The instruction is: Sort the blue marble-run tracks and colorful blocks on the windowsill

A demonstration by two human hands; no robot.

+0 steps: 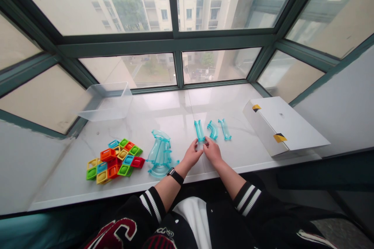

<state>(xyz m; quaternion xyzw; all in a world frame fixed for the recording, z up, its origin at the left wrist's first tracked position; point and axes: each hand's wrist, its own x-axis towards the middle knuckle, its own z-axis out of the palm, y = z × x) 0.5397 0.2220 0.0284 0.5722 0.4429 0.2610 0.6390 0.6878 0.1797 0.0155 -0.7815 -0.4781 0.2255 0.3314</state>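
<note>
Both hands meet at the near end of a straight clear-blue track piece (199,130) lying on the white marble sill (163,114). My left hand (193,154), a black watch on its wrist, pinches that end with closed fingers. My right hand (211,150) pinches it from the other side. A curved blue track piece (213,129) and another straight one (224,129) lie just right of it. To the left sits a pile of larger curved blue track pieces (160,153).
A heap of coloured square frame tiles (114,160) lies at the near left. An empty clear plastic tub (106,101) stands at the back left by the window. A white flat box (283,125) rests at the right end of the sill.
</note>
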